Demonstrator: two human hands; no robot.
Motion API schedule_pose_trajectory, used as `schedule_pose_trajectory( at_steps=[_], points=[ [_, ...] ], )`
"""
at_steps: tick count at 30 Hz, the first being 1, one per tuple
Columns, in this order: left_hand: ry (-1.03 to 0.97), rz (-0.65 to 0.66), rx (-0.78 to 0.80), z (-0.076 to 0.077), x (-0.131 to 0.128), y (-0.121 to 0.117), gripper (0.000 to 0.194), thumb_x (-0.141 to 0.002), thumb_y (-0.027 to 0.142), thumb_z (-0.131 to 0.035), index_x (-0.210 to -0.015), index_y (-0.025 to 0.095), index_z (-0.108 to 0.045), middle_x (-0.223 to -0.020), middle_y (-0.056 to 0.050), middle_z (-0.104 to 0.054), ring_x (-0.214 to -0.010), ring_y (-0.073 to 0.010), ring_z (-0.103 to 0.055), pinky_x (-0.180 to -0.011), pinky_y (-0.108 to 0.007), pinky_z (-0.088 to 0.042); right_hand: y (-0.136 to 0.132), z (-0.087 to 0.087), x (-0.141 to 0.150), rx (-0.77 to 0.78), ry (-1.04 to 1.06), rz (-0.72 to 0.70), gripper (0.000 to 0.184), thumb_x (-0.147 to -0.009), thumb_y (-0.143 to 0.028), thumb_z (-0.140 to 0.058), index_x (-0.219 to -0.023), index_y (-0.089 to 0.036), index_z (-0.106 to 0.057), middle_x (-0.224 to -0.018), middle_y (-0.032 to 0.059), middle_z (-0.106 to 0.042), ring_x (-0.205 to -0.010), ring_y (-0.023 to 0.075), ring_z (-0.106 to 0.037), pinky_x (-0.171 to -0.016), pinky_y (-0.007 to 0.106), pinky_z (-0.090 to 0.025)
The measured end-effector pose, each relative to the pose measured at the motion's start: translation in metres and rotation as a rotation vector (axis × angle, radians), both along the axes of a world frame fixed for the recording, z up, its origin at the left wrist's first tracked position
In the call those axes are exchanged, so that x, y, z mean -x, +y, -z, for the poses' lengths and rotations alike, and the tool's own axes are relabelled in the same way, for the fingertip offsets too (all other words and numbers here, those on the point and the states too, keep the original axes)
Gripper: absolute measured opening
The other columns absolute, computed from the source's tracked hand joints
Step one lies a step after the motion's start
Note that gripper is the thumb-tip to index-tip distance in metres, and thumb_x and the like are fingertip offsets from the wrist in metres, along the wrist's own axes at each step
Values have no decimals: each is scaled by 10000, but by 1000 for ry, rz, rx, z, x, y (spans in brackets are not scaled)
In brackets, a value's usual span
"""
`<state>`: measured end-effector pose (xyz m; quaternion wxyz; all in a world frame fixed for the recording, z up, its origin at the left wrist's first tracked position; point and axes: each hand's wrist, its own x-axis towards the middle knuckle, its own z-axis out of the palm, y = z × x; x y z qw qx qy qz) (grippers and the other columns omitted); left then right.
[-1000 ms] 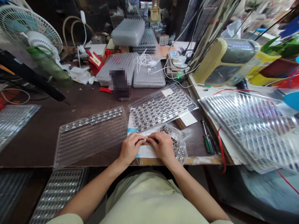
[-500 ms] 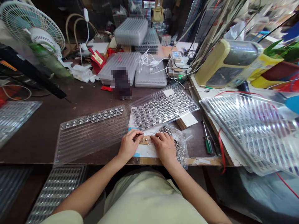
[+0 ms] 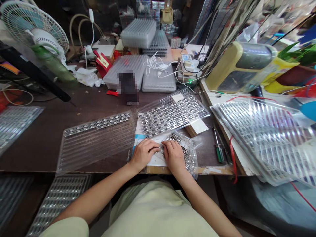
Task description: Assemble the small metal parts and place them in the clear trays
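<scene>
Over a white sheet (image 3: 156,160) at the table's front edge, my left hand (image 3: 145,152) has its thumb and fingers pinched together. Whatever it holds is too small to name. Close by on the right, my right hand (image 3: 174,155) is also pinched, fingertips almost meeting the left ones, its contents hidden. A clear plastic bag of small metal parts (image 3: 190,161) lies beside and partly under the right hand. Behind the hands, a clear tray with rows of dark and silvery parts (image 3: 170,115) lies at a slant. Another ribbed clear tray (image 3: 98,144), filled only along its far rows, lies left.
A green-handled screwdriver (image 3: 218,149) lies right of the bag. Stacked clear trays (image 3: 266,141) overhang the right-hand bench. At the back are more trays (image 3: 138,34), tangled white cables (image 3: 158,65) and a power strip. A fan (image 3: 37,29) stands back left.
My left hand has moved right, closer to the right hand. The small tan piece seen between the hands is no longer visible. My right hand has barely shifted.
</scene>
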<state>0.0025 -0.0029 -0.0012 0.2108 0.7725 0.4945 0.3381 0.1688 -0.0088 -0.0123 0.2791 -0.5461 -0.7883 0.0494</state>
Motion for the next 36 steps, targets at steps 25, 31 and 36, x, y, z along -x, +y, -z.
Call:
schedule_pose_trajectory(
  at_steps=[25,31,36],
  points=[
    [357,-528,-63,-10,114,99,161,-833,379,-609,-843,274,-731,-916,-37,-691,-952,-257,-539,-857,-409,-320,4,-7,20,41,90,-65,131,-874,-339,-612,-868,-282,-729,-870,10,-693,-793,143,-526,-719,292,-288],
    [457,-540,-75,-8,134,86,201,-862,387,-560,-890,280,-728,-928,-45,-680,-932,-251,-526,-860,-405,-294,4,-9,23,68,60,-85,142,-882,-339,-600,-908,-318,-738,-867,16,-667,-806,145,-514,-722,289,-299],
    [519,-530,-86,-16,140,81,208,-853,381,-563,-901,272,-733,-914,-63,-648,-902,-254,-515,-847,-409,-302,2,-13,10,38,-55,2,187,-883,-323,-596,-1039,-295,-696,-958,32,-653,-849,164,-540,-710,300,-324]
  ],
)
